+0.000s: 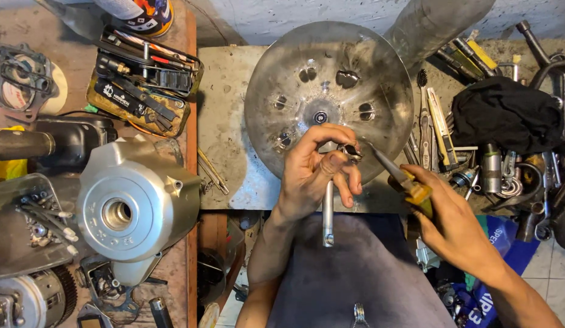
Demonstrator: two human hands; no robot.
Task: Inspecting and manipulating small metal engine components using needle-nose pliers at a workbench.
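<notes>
My left hand (pixel 316 170) grips a slim metal shaft (pixel 328 212) that hangs downward, with a small ring-like part (pixel 353 150) at its top end by my thumb. My right hand (pixel 446 212) holds yellow-handled pliers (pixel 399 175), whose tips reach the small part at the shaft's top. Both hands hover over the near rim of a large round metal bowl (pixel 355 67) holding several small parts.
A silver engine cover (pixel 130 200) and other engine parts lie at left. A tray of tools (pixel 142 79) sits at the upper left. Scattered tools and a black cloth (pixel 507 115) crowd the right. Someone's shoe (pixel 146 15) shows at the top.
</notes>
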